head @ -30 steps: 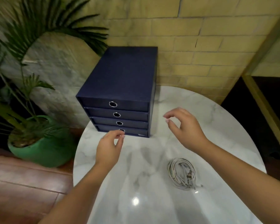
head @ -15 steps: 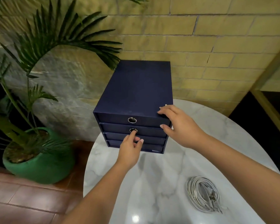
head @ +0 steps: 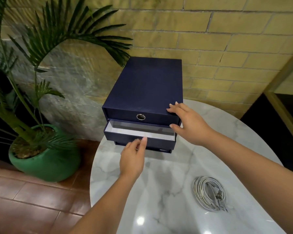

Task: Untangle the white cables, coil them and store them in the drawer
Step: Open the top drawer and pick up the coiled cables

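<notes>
Risk: drawer unit [head: 147, 85] could skid forward on the slick bench [head: 159, 208] if the right hand [head: 189, 124], fingers spread flat on its top corner, slackens while the left hand [head: 132, 159], pinching the ring pull [head: 137, 140], draws the part-open drawer [head: 159, 142]; coiled white cables [head: 209, 194] lie lower right.

No text, number, brand or sign can be read here. The drawer box [head: 147, 85] and its open drawer [head: 152, 143] carry no print that I can read. A small pale mark [head: 164, 150] sits on the lowest front, at its right corner, but it is too small to read.
</notes>
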`<state>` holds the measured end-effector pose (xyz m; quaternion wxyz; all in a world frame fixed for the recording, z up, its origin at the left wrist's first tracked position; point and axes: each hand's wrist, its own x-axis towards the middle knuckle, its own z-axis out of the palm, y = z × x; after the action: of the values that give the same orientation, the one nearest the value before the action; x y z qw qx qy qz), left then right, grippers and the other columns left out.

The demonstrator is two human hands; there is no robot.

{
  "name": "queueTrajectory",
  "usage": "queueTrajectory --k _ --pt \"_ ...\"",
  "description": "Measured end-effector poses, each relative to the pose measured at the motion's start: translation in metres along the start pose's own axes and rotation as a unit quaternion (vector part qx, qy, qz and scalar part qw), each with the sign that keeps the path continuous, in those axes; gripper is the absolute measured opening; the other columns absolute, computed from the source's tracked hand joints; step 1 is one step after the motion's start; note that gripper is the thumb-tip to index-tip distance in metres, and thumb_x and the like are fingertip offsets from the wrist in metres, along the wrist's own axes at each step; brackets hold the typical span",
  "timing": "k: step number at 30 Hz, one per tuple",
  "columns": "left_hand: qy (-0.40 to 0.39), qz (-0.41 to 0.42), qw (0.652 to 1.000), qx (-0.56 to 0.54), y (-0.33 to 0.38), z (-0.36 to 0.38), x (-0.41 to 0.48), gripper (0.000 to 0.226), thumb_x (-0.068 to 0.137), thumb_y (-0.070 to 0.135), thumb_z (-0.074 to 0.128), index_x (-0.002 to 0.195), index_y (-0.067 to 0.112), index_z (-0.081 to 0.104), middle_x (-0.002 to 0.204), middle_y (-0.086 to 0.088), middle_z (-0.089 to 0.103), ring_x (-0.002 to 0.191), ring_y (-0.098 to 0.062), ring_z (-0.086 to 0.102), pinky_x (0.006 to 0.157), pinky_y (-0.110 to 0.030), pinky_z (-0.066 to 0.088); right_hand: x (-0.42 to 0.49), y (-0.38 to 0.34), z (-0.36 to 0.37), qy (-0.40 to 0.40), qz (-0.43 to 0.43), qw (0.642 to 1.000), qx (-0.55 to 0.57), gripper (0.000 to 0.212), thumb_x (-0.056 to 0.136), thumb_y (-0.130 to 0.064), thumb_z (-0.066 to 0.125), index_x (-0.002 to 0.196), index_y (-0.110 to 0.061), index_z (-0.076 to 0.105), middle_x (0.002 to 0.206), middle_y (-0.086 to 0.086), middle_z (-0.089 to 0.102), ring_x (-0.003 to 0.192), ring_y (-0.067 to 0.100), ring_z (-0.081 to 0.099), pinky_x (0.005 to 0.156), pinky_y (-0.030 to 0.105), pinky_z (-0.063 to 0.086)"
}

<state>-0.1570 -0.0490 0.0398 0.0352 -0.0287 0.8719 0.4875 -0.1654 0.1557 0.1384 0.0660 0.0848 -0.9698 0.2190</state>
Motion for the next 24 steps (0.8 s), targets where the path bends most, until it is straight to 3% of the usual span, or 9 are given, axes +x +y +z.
queueTrajectory --k 3,5,10,14,17,21,24 --pt "0.057 -0.072 0.996 0.015 0.015 0.000 -0.001 0.059 0.091 0.067 0.035 0.073 0.019 0.064 0.073 0.005 0.063 0.073 -0.011 0.058 0.062 -0.030 0.045 -0.001 0.000 0.001 -0.001 0.002 1.000 0.003 0.054 0.091 -0.021 0.060 0.141 -0.017 0.041 0.150 -0.004 0.034 0.144 0.011 0.019 0.110 0.020 0.020" --pt "0.088 -0.088 0.992 0.035 0.018 0.002 -0.001 0.055 0.089 0.068 0.041 0.068 0.021 0.063 0.067 0.004 0.062 0.067 -0.011 0.057 0.057 -0.029 0.044 -0.001 -0.001 0.001 -0.005 0.004 1.000 0.006 0.055 0.091 -0.021 0.060 0.141 -0.018 0.040 0.151 -0.004 0.033 0.144 0.011 0.018 0.111 0.022 0.021" --pt "0.171 -0.059 0.983 0.045 0.022 0.003 0.000 0.042 0.083 0.060 0.059 0.072 0.020 0.051 0.078 0.002 0.059 0.065 -0.012 0.052 0.053 -0.026 0.040 -0.001 -0.001 0.000 -0.009 0.003 1.000 0.007 0.057 0.091 -0.022 0.060 0.143 -0.018 0.038 0.152 -0.004 0.031 0.145 0.011 0.017 0.113 0.025 0.021" --pt "0.198 0.027 0.970 0.137 0.028 0.001 0.002 0.030 0.085 0.048 0.065 0.102 0.025 0.061 0.108 0.001 0.055 0.098 -0.016 0.049 0.081 -0.031 0.044 -0.002 -0.001 -0.002 -0.009 0.000 1.000 0.007 0.057 0.090 -0.022 0.060 0.143 -0.017 0.038 0.152 -0.003 0.031 0.145 0.012 0.017 0.114 0.027 0.022" --pt "0.190 0.071 0.959 0.200 0.027 0.001 0.002 0.022 0.088 0.043 0.063 0.105 0.029 0.070 0.125 0.004 0.055 0.119 -0.018 0.043 0.098 -0.038 0.036 -0.001 -0.002 -0.001 -0.010 0.000 1.000 0.004 0.057 0.090 -0.022 0.060 0.142 -0.017 0.038 0.151 -0.003 0.032 0.145 0.012 0.018 0.113 0.026 0.022" --pt "0.145 0.109 0.956 0.230 0.021 -0.002 0.001 0.023 0.095 0.039 0.054 0.100 0.028 0.073 0.116 0.006 0.067 0.129 -0.016 0.045 0.117 -0.043 0.010 0.000 -0.001 -0.002 -0.015 0.000 1.000 0.001 0.057 0.090 -0.022 0.060 0.142 -0.017 0.038 0.152 -0.003 0.031 0.145 0.013 0.018 0.113 0.027 0.023" --pt "0.122 0.122 0.950 0.261 0.024 -0.009 0.003 0.027 0.095 0.045 0.052 0.096 0.028 0.073 0.107 0.004 0.069 0.117 -0.016 0.053 0.119 -0.040 0.008 0.001 -0.002 -0.003 -0.017 0.003 1.000 -0.004 0.057 0.090 -0.022 0.060 0.143 -0.016 0.037 0.152 -0.002 0.031 0.145 0.013 0.018 0.113 0.027 0.023"
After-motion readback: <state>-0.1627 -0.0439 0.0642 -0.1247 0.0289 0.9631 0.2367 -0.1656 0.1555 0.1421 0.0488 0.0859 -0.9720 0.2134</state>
